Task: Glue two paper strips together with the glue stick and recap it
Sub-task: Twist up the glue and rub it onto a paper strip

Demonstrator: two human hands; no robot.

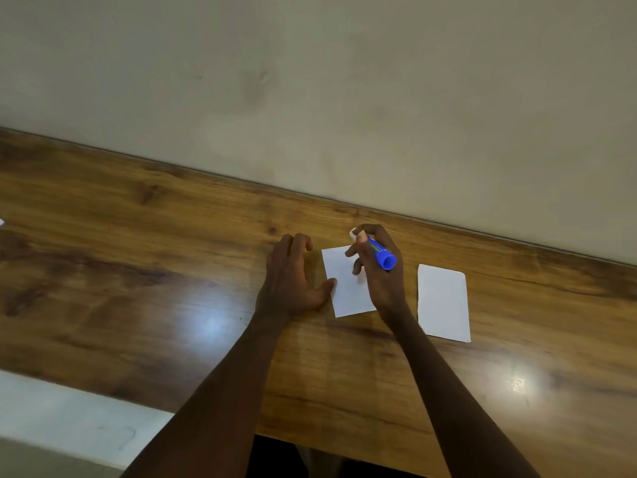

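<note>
Two white paper strips lie on the wooden table (138, 270). The left strip (344, 288) is under my hands; the right strip (443, 301) lies apart, flat and untouched. My right hand (382, 270) grips a blue glue stick (379, 253), held tilted above the left strip, its whitish end up by my fingertips and its blue end toward me. My left hand (293, 274) rests on the table beside the left strip, fingers spread, thumb touching the strip's left edge. No separate cap is visible.
A plain beige wall (310, 81) runs along the table's far edge. A white surface (69, 419) sits at the lower left, below the table's near edge. A small white scrap (1, 222) shows at the far left edge.
</note>
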